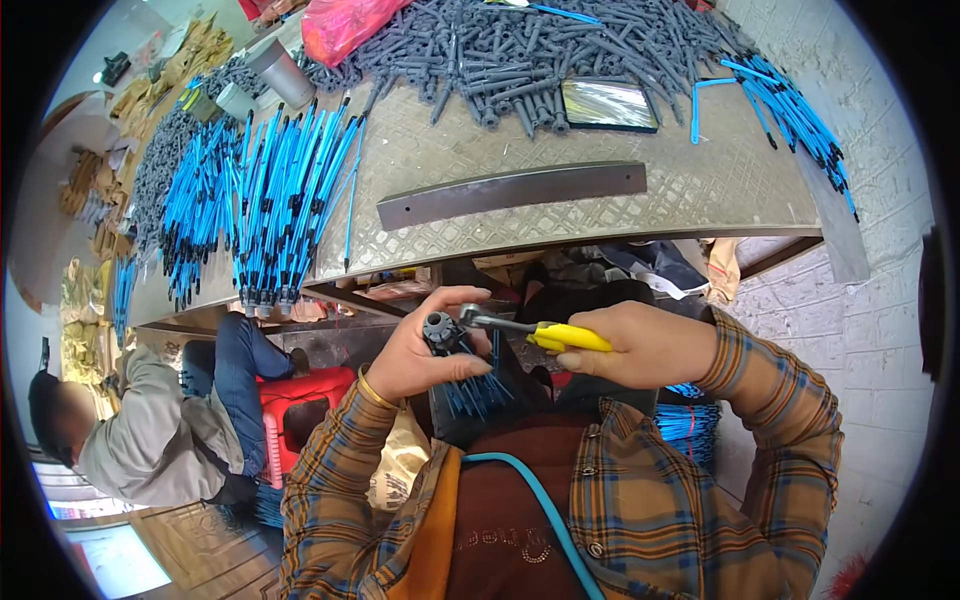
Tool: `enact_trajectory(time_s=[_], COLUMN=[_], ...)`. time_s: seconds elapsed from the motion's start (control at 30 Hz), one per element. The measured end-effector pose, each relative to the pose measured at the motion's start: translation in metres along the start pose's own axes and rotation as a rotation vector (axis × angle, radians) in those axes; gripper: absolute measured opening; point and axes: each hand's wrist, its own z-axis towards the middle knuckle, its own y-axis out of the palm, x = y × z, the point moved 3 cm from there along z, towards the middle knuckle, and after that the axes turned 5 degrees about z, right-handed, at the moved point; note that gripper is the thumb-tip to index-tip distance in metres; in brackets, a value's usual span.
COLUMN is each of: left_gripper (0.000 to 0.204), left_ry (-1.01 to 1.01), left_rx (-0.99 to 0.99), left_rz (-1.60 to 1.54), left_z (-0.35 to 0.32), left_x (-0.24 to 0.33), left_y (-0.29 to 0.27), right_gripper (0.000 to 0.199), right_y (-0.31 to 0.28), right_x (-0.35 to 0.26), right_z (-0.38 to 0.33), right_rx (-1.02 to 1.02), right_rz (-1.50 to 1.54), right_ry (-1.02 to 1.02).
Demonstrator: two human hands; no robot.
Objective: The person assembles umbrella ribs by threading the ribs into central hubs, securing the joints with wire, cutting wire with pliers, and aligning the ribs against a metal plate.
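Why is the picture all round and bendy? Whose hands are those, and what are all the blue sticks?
A camera on a person's head looks down through a very wide lens, which bends straight edges. The hands are that person's own. The left hand holds a bundle of blue rods with a dark grey plastic piece on top. The right hand holds a yellow-handled tool against it. On the metal table lie piles of blue rods and grey plastic parts. Another person sits at the left.

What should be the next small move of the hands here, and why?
Probably squeeze the yellow-handled pliers. The right hand already has their tip at the grey fitting, which the left hand holds steady on a bundle of blue rods.
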Motion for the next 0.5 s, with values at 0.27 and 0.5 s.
enact_trajectory(time_s=[0.27,0.5], left_gripper=[0.057,0.060], left_ry=[-0.030,0.028], left_rx=[-0.066,-0.147], left_rz=[-0.019,-0.130], left_z=[-0.002,-0.004], left_x=[-0.010,-0.012], left_y=[-0.005,-0.005], right_gripper=[0.033,0.031], right_y=[0.017,0.037], right_x=[0.024,0.042], right_z=[-0.005,-0.006], right_rx=[-0.121,-0.208], right_rz=[0.389,0.850], right_ry=[0.053,0.262])
